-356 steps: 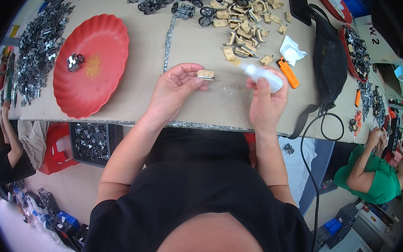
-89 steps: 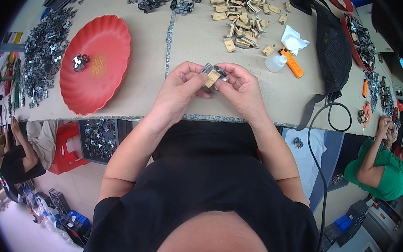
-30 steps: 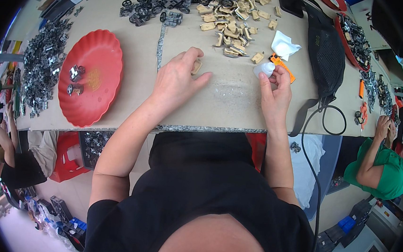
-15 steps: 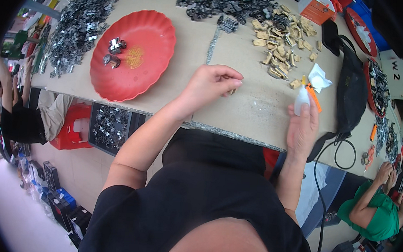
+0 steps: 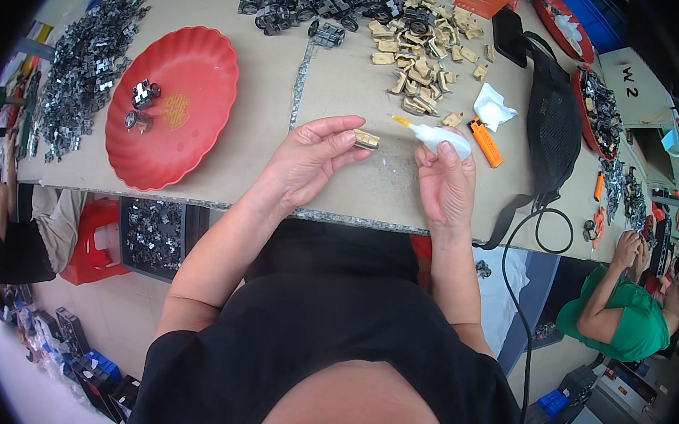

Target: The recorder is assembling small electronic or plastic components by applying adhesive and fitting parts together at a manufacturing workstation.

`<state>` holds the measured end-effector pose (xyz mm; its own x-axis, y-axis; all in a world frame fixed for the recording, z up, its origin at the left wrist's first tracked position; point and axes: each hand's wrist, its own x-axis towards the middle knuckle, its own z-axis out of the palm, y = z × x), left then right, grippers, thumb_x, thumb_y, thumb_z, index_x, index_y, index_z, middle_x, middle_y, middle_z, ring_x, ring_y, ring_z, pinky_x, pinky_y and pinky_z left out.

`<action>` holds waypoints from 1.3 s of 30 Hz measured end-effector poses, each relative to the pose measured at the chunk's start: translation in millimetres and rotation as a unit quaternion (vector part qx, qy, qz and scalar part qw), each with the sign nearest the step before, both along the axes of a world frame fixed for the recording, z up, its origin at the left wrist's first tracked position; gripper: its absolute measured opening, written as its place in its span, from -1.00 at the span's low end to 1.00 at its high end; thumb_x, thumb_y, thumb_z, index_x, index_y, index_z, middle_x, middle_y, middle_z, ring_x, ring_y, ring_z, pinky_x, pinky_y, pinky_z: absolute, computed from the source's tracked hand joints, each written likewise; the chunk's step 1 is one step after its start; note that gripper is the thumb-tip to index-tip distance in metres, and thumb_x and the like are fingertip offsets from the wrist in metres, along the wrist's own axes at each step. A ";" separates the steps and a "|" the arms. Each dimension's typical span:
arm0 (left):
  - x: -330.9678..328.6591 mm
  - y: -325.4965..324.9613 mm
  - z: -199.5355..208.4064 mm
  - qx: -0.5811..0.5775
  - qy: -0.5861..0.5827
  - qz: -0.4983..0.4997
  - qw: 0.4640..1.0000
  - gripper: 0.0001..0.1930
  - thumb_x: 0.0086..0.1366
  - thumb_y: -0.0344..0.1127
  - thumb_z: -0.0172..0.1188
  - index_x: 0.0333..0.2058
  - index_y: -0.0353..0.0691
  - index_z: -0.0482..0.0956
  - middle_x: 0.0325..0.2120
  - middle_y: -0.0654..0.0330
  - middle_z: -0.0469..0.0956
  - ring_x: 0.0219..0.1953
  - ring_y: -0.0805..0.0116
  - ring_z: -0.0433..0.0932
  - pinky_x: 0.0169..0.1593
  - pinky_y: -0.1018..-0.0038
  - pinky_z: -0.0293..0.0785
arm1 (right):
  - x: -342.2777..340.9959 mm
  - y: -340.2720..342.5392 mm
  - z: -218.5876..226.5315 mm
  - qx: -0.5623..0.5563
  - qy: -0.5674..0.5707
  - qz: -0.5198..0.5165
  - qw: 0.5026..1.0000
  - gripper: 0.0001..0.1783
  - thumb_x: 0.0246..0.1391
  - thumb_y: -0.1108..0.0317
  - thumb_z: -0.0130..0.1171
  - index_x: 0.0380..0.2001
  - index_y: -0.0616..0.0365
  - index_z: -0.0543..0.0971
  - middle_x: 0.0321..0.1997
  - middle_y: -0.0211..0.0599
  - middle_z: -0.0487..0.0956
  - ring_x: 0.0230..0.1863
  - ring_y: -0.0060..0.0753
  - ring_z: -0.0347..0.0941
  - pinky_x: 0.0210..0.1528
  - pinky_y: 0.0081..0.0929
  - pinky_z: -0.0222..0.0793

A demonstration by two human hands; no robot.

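Between the thumb and fingers of my left hand (image 5: 316, 158) is a small tan part (image 5: 367, 140), shaped like a little car body with a dark lower edge. My right hand (image 5: 447, 185) grips a white squeeze bottle (image 5: 441, 139), tilted so that its yellow tip points left, above and just right of the tan part. Tip and part are apart. An orange lighter (image 5: 485, 143) lies right of the bottle, beside a crumpled white tissue (image 5: 494, 109). Beyond my hands is a pile of similar tan parts (image 5: 424, 75).
A red scalloped plate (image 5: 207, 66) with two small assembled pieces sits at the left. Dark wheeled pieces (image 5: 324, 3) and a heap of metal parts (image 5: 88, 65) lie farther off. On the right are a black bag (image 5: 555, 109), a phone (image 5: 510, 38) and a person in green (image 5: 615, 313).
The right hand has moved left with the bottle, which has gone from upright to tilted. My left hand has turned, bringing the tan part into plain sight. The whole view has shifted.
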<state>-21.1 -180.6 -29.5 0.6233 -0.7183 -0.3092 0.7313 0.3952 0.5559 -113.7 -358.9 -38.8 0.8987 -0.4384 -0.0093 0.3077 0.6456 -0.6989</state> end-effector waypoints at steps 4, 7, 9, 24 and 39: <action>-1.9 -3.7 -1.6 0.027 -0.025 0.023 0.999 -0.73 0.17 -0.55 0.07 -0.12 -0.42 0.42 -0.28 0.10 0.49 -0.22 0.39 0.50 -0.04 0.50 0.48 | 1.7 4.5 1.2 -0.003 0.000 0.003 1.000 -0.75 0.00 0.48 0.12 -0.20 0.19 0.40 -0.28 -0.34 0.45 -0.39 -0.59 0.28 -0.37 -0.61 0.20; -2.9 -2.8 -3.3 0.022 -0.073 0.012 0.997 -0.72 0.16 -0.55 0.08 -0.12 -0.41 0.42 -0.28 0.11 0.49 -0.22 0.40 0.49 -0.04 0.51 0.47 | 1.0 10.4 6.5 -0.034 0.010 -0.003 0.999 -0.75 -0.02 0.51 0.14 -0.22 0.22 0.39 -0.28 -0.33 0.44 -0.35 -0.61 0.32 -0.34 -0.65 0.25; -2.9 -1.3 -5.4 0.037 -0.101 0.016 0.994 -0.71 0.15 -0.56 0.08 -0.11 -0.40 0.42 -0.28 0.11 0.49 -0.22 0.40 0.49 -0.05 0.51 0.47 | -0.4 11.5 5.2 -0.082 0.021 -0.005 0.996 -0.73 -0.02 0.49 0.15 -0.21 0.22 0.38 -0.27 -0.32 0.44 -0.33 -0.60 0.33 -0.32 -0.65 0.27; -5.8 -0.9 -11.5 0.075 -0.139 0.031 0.987 -0.73 0.14 -0.55 0.09 -0.14 -0.40 0.41 -0.30 0.07 0.52 -0.26 0.36 0.52 -0.08 0.51 0.46 | -8.1 19.3 -1.0 -0.350 -0.001 -0.063 0.934 -0.70 0.00 0.41 0.15 -0.22 0.28 0.35 -0.18 -0.23 0.34 -0.16 -0.51 0.30 -0.10 -0.59 0.24; -6.4 -1.8 -12.1 0.075 -0.149 0.036 0.985 -0.73 0.14 -0.56 0.10 -0.15 -0.42 0.41 -0.29 0.04 0.52 -0.25 0.35 0.52 -0.07 0.49 0.46 | -8.8 19.6 -0.2 -0.408 0.002 -0.067 0.910 -0.69 -0.04 0.40 0.21 -0.25 0.27 0.38 -0.21 -0.22 0.36 -0.22 -0.50 0.33 -0.18 -0.59 0.29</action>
